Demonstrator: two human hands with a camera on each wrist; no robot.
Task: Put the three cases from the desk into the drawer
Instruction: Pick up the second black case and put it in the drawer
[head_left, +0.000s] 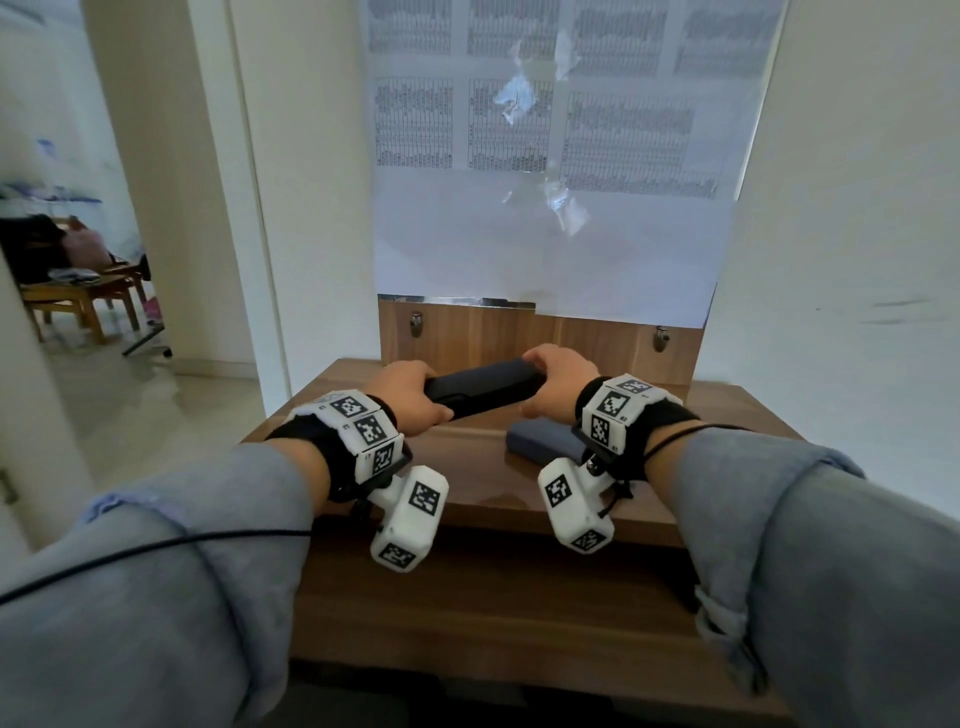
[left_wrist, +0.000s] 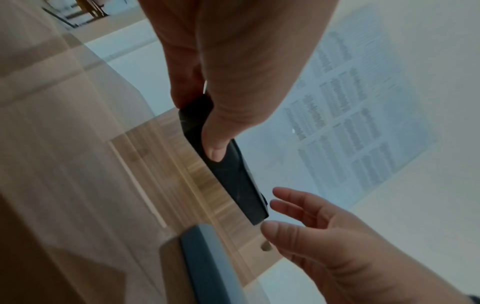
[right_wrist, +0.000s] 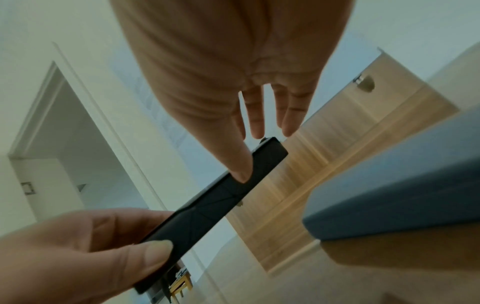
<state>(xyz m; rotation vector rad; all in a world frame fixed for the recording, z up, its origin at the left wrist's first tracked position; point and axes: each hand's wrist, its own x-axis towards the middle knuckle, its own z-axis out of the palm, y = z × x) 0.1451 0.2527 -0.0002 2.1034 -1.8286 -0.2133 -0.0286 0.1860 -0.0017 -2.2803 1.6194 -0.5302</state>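
Black case (head_left: 485, 388): long, slim, held in the air above the desk (head_left: 483, 488), slightly tilted; no readable marking.
Left hand (head_left: 410, 397): thumb and fingers pinch the case's left end.
Right hand (head_left: 558, 376): at the right end; fingers nearly straight and spread, thumb laid along the case edge.
Blue-grey case (head_left: 545, 444): lying flat on the desk, under the right wrist.
Drawer: cannot tell from these views.
Wall sheet (head_left: 545, 156): printed tables, text too blurred to read.
Wrist bands: square black-and-white coded markers.
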